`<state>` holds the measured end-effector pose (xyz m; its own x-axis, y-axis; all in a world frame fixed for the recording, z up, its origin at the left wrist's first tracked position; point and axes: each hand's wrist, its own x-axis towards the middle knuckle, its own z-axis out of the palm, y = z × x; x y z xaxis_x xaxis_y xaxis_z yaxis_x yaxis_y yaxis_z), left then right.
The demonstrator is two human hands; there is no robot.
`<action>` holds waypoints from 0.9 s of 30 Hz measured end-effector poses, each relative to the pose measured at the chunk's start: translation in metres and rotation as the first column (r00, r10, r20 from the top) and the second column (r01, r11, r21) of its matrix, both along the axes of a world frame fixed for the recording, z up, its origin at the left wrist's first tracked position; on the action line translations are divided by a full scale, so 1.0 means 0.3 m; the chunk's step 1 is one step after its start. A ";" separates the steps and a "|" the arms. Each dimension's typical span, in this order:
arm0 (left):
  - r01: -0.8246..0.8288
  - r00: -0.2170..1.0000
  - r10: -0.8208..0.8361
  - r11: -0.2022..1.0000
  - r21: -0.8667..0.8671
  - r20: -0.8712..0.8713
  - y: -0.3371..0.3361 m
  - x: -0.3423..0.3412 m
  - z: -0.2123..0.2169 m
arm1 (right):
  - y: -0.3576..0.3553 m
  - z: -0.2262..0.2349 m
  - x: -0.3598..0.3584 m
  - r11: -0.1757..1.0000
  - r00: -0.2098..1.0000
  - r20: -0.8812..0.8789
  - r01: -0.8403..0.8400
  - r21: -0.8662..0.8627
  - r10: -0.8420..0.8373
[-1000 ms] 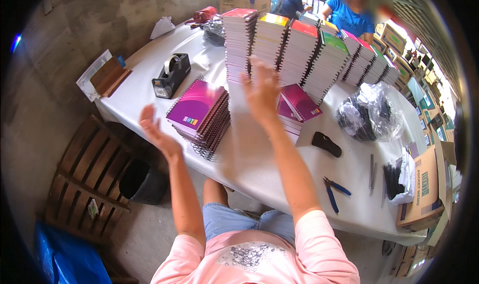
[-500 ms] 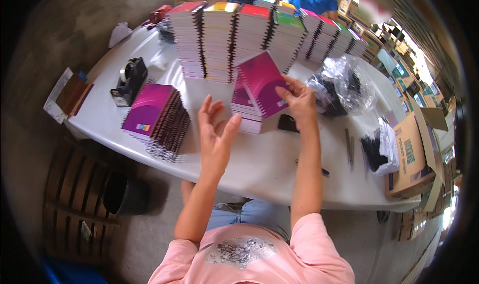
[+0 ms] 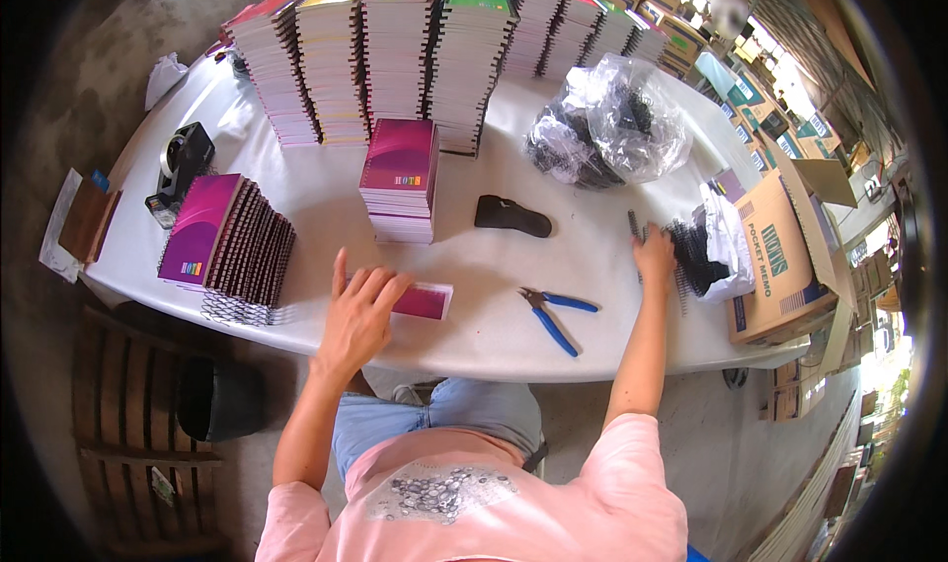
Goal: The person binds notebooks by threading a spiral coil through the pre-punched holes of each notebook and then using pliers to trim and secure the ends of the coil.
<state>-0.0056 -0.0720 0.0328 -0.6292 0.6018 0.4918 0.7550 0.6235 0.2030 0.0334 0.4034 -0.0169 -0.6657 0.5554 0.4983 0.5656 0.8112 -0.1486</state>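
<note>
My left hand [image 3: 363, 315] rests with its fingers spread over a small purple-covered notebook [image 3: 423, 302] at the table's near edge, partly hiding it. Out to the right, my right hand [image 3: 654, 256] has its fingers closed at a thin dark spiral binding coil [image 3: 635, 228]. Another coil [image 3: 681, 290] lies beside that hand, near a bunch of black coils [image 3: 696, 256] in white wrapping. Between my hands sit blue-handled cutting pliers [image 3: 555, 317], jaws pointing left. A stack of purple notebooks [image 3: 400, 157] stands beyond my left hand.
Spiral-bound purple notebooks [image 3: 202, 231] are piled at left by a black tape dispenser [image 3: 181, 167]. Tall notebook stacks [image 3: 400, 63] line the back. A black pouch-like object [image 3: 513, 216], a clear plastic bag [image 3: 632, 118] and an open cardboard box [image 3: 785, 256] also occupy the table.
The purple notebook that my right hand held up has come down to the near edge under my left hand. My right hand has moved right to the coils. The view has shifted.
</note>
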 end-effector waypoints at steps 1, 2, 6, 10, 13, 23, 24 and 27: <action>-0.046 0.997 0.049 0.998 0.035 -0.061 0.004 0.008 -0.025 | 0.004 -0.017 -0.004 0.996 0.981 0.175 0.085 0.024 -0.088; -0.056 0.996 0.058 0.998 0.034 -0.061 0.008 0.019 -0.040 | 0.019 -0.020 -0.015 0.997 0.982 0.174 0.076 0.023 -0.079; -0.212 0.973 0.223 0.966 0.146 -0.060 0.088 0.046 -0.080 | 0.012 0.031 -0.016 0.991 0.973 0.231 0.027 -0.133 0.004; -0.324 0.922 0.374 0.886 0.333 -0.097 0.133 0.030 -0.126 | -0.086 0.215 0.010 0.992 0.971 0.233 0.071 -0.105 -0.045; -0.333 0.917 0.386 0.881 0.336 -0.102 0.151 0.038 -0.112 | -0.116 0.268 0.068 0.988 0.991 0.024 -0.129 -0.085 0.132; -0.296 0.913 0.376 0.878 0.377 -0.159 0.140 0.029 -0.119 | -0.812 0.282 0.111 0.221 0.511 -0.252 -0.694 -0.685 0.822; -0.284 0.920 0.364 0.874 0.394 -0.143 0.142 0.029 -0.119 | -0.837 0.257 0.094 0.230 0.530 -0.334 -0.738 -0.634 0.779; -0.277 0.928 0.353 0.868 0.411 -0.122 0.162 0.032 -0.120 | -0.848 0.237 0.073 0.271 0.549 -0.415 -0.782 -0.561 0.725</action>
<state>0.0040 -0.0232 -0.0032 -0.6269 0.1292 0.7683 0.5786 0.7376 0.3480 0.0554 0.1491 0.0542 -0.9467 -0.0169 0.3218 -0.2802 0.5363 -0.7962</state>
